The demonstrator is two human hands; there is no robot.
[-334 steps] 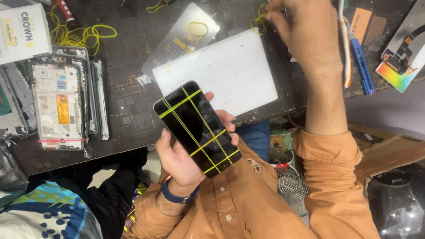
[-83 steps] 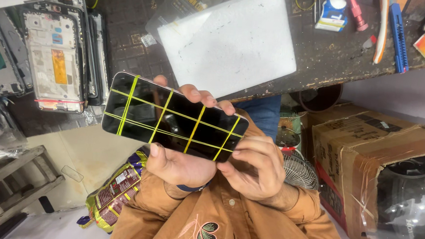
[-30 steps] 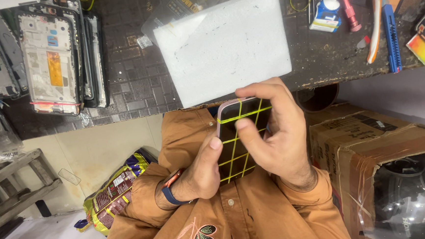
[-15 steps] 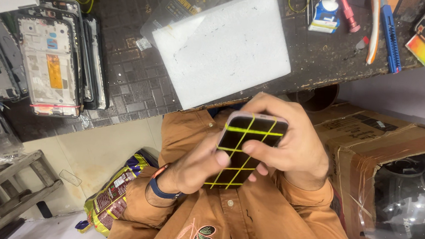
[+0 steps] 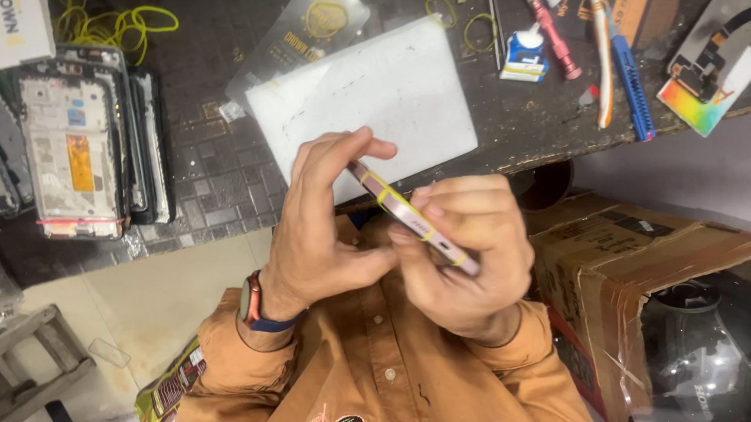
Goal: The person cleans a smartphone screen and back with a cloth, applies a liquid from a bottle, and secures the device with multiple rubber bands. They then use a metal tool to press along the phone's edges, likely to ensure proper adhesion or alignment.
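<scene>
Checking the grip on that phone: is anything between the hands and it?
Nothing visible. Both the left hand and the right hand grip the phone directly, edge-on; only the yellow rubber bands wrapped around it lie under some fingers.

one head camera is looking straight down, close over the hands point(image 5: 391, 238), taking in the bench point(image 5: 222, 167) edge beyond.

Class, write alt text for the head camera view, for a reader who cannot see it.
Seen edge-on, a smartphone bound with yellow rubber bands is held between the left hand and right hand of a person in an orange shirt, above a dark workbench with a white board.
</scene>
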